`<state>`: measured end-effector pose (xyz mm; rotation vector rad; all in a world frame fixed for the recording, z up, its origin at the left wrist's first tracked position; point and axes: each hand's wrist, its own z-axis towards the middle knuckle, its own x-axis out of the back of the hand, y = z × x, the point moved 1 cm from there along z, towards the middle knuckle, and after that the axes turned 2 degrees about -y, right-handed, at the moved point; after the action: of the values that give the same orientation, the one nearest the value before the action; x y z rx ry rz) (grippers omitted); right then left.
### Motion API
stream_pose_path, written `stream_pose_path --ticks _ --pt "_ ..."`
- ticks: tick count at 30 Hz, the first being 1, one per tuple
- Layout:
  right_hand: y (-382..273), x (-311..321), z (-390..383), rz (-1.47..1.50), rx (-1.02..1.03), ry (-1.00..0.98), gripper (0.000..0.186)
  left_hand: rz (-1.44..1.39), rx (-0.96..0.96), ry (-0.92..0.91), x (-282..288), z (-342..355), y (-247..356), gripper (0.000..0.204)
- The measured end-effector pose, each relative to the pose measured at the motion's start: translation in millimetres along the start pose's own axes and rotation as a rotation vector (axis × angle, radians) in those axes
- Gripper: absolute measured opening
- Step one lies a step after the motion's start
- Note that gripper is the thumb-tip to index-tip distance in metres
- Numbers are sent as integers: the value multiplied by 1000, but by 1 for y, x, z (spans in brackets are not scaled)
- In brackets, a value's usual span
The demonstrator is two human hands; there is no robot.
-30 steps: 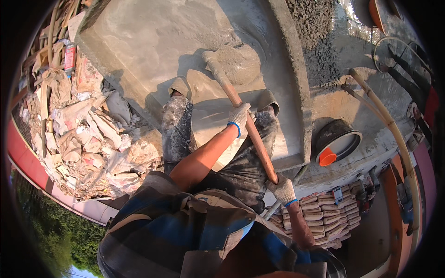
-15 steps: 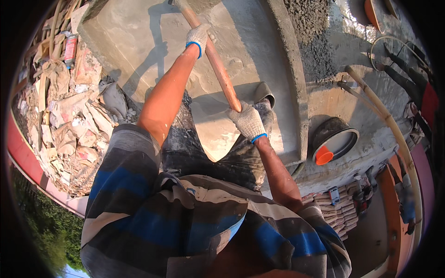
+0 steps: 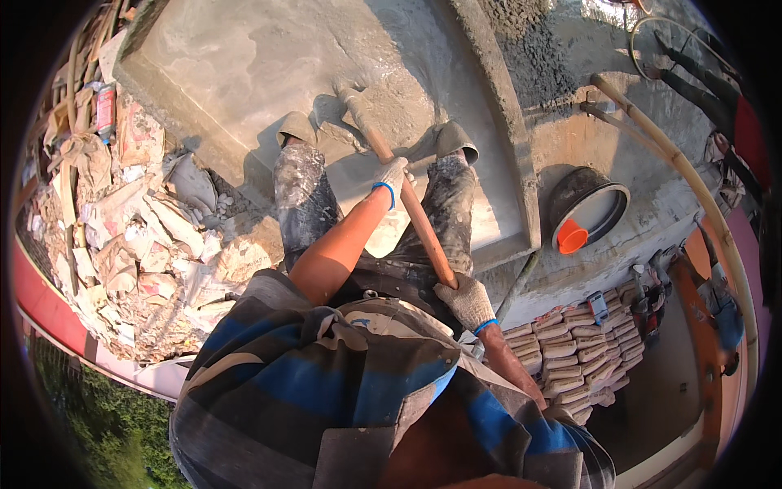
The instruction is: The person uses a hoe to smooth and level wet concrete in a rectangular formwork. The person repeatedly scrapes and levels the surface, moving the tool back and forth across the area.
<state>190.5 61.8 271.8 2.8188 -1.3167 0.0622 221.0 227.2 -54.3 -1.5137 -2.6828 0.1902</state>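
Note:
Both my gloved hands are wrapped round the long wooden handle of a hoe (image 3: pixel 420 218), which slants from my right hip up and left into a shallow concrete trough (image 3: pixel 517 163). My left hand (image 3: pixel 392 178) grips the handle partway along, between my knees. Near the butt end, by my right thigh, my right hand (image 3: pixel 466 301) is closed on it. The far end of the hoe rests in wet grey mortar (image 3: pixel 391 110), and its blade is largely hidden there. My boots stand in the trough on either side of the handle.
Rubble and torn paper sacks (image 3: pixel 147 236) heap up left of the trough. A black tub (image 3: pixel 599 196) with an orange scoop (image 3: pixel 572 237) stands at right, near a bent bamboo pole (image 3: pixel 676 155). Stacked sacks (image 3: pixel 570 350) lie lower right. Another person's legs (image 3: pixel 700 90) show at upper right.
Both hands have come down toward my body, drawing the hoe with them. Its far end now sits in the mortar between my boots, and my left boot has come into view.

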Motion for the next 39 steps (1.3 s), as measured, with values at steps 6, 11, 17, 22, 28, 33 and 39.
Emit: stream_pose_path --ticks 6,11,17,22,28,33,39 --pt "-101 -28 48 70 439 105 48 -174 -321 4 67 -35 153 20" --pt "-187 -32 89 79 809 459 36 156 -513 -25 213 -85 305 22" --pt "-121 -21 115 161 410 481 42 382 -306 -179 373 -151 454 29" --pt "-24 -25 98 13 234 606 46 187 -138 -365 440 -134 467 30" --pt "-80 2 69 76 236 541 45 -27 -265 -313 434 -147 383 13" --pt "-156 38 38 261 386 624 41 -181 -230 -239 433 -161 366 15" --pt "-88 31 38 501 308 618 40 -43 -293 -287 405 -163 407 13"
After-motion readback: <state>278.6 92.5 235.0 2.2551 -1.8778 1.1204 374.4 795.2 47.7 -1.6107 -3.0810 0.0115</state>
